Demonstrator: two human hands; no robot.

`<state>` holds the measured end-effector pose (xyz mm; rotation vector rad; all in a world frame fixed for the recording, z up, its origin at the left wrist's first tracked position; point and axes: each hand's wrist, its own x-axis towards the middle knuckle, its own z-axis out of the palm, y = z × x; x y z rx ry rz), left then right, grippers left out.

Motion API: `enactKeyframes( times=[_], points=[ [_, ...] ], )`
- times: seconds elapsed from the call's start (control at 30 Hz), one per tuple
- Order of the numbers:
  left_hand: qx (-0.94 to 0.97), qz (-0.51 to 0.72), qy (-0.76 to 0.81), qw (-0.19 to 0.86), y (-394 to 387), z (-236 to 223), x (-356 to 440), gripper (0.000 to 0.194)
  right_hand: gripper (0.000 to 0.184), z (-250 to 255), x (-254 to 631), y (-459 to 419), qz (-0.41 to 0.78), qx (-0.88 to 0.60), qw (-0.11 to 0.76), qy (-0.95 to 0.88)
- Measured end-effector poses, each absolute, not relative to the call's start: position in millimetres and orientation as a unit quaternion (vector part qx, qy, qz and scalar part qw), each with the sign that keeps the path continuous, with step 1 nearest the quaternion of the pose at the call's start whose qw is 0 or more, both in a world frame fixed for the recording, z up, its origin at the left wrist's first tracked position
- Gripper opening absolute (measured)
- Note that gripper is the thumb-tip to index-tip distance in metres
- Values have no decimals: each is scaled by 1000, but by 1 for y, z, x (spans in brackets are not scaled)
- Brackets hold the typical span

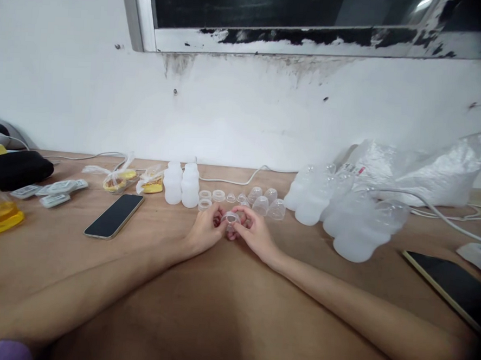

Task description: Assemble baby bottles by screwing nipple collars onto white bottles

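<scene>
- You will find no text, brand or number here that can be read.
- The plastic bag (pixel 412 169) at your right, lying on the tabletop (pixel 232 310), carries a small white label (pixel 353 169) with red and dark marks, too small and blurred to make out.
- The small packets (pixel 56 190) at your left show only grey shapes, no legible print.

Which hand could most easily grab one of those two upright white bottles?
Probably the left hand: the white bottles stand on its side, just beyond it. The right hand would have to cross over. Both hands hold a small clear ring.
</scene>
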<state>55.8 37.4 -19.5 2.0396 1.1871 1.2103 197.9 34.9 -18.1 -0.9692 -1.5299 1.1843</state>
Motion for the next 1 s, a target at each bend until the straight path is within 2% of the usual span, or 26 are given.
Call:
enactKeyframes(
  times=[0.2, 0.37, 0.5, 0.63, 0.73, 0.8, 1.0],
  points=[
    [726, 465, 425, 275, 37, -18, 56, 8, 36, -11, 197, 30, 524, -399, 478, -582],
    [738, 482, 428, 200, 35, -16, 54, 6, 35, -8, 198, 28, 629, -339, 482, -507],
    [766, 462, 423, 143, 31, -16, 53, 15, 40, -9, 200, 30, 645, -331, 477, -496],
    [798, 461, 387, 19, 32, 1, 41, 39, 44, -7, 201, 29, 648, -332, 485, -485],
    [742, 456, 464, -159, 46, 25, 18, 43, 44, -6, 201, 28, 644, -321, 480, -502],
    [698, 425, 525, -236, 60, 37, 1, 49, 44, -6, 201, 28, 638, -317, 481, -510],
    [706, 304, 565, -300, 85, 28, -26, 59, 39, -10, 202, 30, 612, -336, 479, -532]
  ],
)
